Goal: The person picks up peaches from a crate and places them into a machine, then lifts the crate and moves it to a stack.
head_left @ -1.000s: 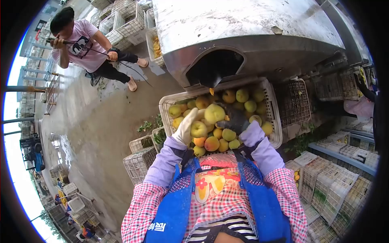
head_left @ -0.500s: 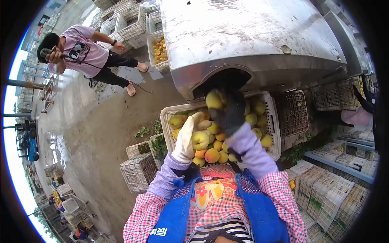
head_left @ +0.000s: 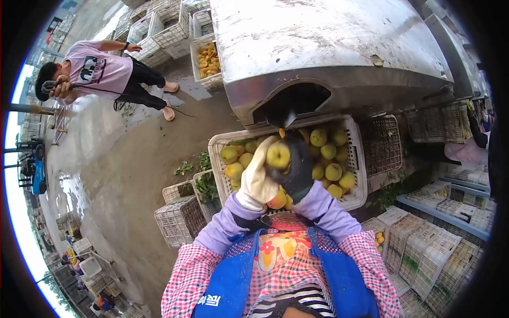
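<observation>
My left hand (head_left: pixel 256 177), in a white glove, is curled round a yellow-green peach (head_left: pixel 278 155). From the other side my right hand (head_left: pixel 298 167), in a black glove, closes on the same peach, its fingers partly hidden behind the fruit. Both hands are over a pale plastic crate (head_left: pixel 358 164) full of yellow and reddish peaches (head_left: pixel 333 171). Just past the fingers, a small orange piece (head_left: pixel 282 132) and a blurred whitish streak show before the dark opening (head_left: pixel 297 103) of a metal machine.
The machine's broad metal cover (head_left: pixel 318 42) rises beyond the crate. A brown crate (head_left: pixel 383 143) stands at right, stacked crates (head_left: pixel 419 241) lower right. Crates with leaves (head_left: pixel 183 217) sit at left. Farther off, a person (head_left: pixel 101 71) holds a cable near a crate of orange fruit (head_left: pixel 208 59).
My right hand has drawn back from the machine opening toward me. My left hand has lifted slightly and moved right, so both hands now meet round one peach. The person at left has shifted.
</observation>
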A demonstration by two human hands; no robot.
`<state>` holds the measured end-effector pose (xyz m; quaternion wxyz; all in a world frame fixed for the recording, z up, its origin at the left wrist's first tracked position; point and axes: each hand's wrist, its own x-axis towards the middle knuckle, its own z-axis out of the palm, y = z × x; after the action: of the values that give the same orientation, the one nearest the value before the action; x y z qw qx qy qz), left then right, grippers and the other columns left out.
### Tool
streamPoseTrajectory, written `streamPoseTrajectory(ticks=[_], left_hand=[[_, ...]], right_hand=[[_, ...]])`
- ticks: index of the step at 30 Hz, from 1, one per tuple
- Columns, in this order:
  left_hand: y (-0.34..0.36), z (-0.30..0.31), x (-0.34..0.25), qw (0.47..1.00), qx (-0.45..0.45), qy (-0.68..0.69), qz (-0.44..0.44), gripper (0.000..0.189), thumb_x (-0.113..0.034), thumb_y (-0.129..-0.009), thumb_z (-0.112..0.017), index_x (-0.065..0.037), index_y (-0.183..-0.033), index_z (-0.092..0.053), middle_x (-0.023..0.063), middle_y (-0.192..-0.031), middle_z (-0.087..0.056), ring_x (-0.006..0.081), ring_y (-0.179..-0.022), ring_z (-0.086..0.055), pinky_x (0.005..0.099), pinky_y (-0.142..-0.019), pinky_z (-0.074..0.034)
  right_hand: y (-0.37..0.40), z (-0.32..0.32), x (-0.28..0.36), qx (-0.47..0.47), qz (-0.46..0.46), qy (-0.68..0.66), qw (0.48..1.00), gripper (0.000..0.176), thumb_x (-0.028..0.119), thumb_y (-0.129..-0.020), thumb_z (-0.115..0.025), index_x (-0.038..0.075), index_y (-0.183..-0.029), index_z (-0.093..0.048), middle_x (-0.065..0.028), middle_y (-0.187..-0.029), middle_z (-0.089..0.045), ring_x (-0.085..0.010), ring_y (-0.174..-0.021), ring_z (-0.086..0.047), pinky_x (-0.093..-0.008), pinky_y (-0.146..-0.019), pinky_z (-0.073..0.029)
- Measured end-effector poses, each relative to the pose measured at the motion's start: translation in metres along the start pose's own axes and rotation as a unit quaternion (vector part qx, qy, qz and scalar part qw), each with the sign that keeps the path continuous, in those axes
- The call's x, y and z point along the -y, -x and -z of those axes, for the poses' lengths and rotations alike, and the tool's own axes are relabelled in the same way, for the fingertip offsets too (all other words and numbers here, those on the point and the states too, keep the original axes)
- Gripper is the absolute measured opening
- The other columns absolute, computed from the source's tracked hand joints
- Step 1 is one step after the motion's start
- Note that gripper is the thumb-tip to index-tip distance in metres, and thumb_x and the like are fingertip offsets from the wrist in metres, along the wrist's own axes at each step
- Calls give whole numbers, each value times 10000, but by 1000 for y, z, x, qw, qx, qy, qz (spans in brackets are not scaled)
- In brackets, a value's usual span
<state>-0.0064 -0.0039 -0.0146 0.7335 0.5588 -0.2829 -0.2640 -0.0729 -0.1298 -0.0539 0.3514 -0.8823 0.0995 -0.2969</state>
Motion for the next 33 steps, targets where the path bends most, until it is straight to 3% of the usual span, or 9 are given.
streamPoseTrajectory(ticks=[4, 10, 12, 16, 20, 24, 28, 31, 33], left_hand=[[2, 9, 26, 867, -182, 425, 183, 575, -302, -1049, -526, -77, -1558, -381, 129, -1474, -519, 236, -1357, -513, 380, -1154, -379], [-8, 45, 85, 971, -187, -108, 107, 517, -264, -1034, -541, -15, -1480, -457, 185, -1414, -561, 303, -1276, -563, 394, -1076, -439], [-7, 56, 129, 909, -170, -381, -8, 495, -207, -993, -590, 19, -1424, -496, 243, -1297, -624, 396, -1200, -605, 434, -1042, -476], [-11, 30, 162, 882, -210, -421, 20, 712, -246, -927, -714, 25, -1492, -377, 293, -1393, -524, 442, -1285, -524, 474, -1097, -425], [-12, 2, 208, 793, -271, -545, 36, 766, -314, -851, -793, -14, -1446, -416, 282, -1389, -511, 451, -1252, -511, 468, -1091, -423], [-21, 31, 197, 853, -201, -459, 146, 657, -273, -818, -811, -40, -1366, -532, 245, -1339, -569, 416, -1195, -564, 472, -1035, -467], [20, 73, 166, 949, -34, 125, 287, 596, -206, -857, -787, -11, -1365, -544, 204, -1329, -606, 361, -1150, -637, 414, -983, -521], [24, 53, 126, 994, 95, -26, -45, 537, -131, -888, -757, 24, -1360, -553, 199, -1332, -613, 348, -1180, -634, 407, -1010, -508], [7, 27, 64, 993, 116, -9, 19, 549, -56, -863, -753, 52, -1361, -549, 222, -1335, -613, 364, -1192, -630, 419, -1025, -499]], right_hand=[[-57, -3, -40, 1, -26, 33, 999, 749, 273, -759, -865, 23, -1382, -534, -227, -1297, -586, -437, -1202, -560, -519, -1023, -453], [-109, -14, -59, 15, 105, 161, 981, 588, 340, -860, -799, 29, -1307, -579, -209, -1250, -629, -393, -1148, -611, -502, -960, -491], [-109, 11, -32, -29, -6, 58, 998, 615, 370, -821, -821, 18, -1270, -591, -220, -1280, -622, -401, -1212, -589, -493, -1027, -464], [0, -5, -64, 320, -202, 66, 923, 522, 301, -811, -784, 40, -1231, -618, -255, -1195, -651, -432, -1166, -598, -521, -1003, -466], [60, -66, -108, 392, -130, 202, 888, 654, 287, -738, -832, 45, -1293, -585, -232, -1225, -647, -418, -1181, -596, -516, -1018, -469], [70, -42, -116, 323, -130, 85, 934, 834, 227, -674, -864, 59, -1413, -516, -210, -1318, -602, -406, -1241, -563, -496, -1065, -452], [60, 19, -87, 200, -151, -90, 964, 842, 173, -671, -848, 72, -1434, -506, -176, -1376, -572, -364, -1269, -553, -438, -1088, -448], [45, 38, -48, 147, -173, -133, 965, 871, 174, -661, -855, 38, -1438, -487, -196, -1365, -571, -344, -1284, -548, -436, -1099, -445], [39, 36, -29, 104, -196, -181, 958, 914, 225, -647, -888, 9, -1432, -473, -215, -1368, -554, -359, -1262, -559, -453, -1101, -444]])
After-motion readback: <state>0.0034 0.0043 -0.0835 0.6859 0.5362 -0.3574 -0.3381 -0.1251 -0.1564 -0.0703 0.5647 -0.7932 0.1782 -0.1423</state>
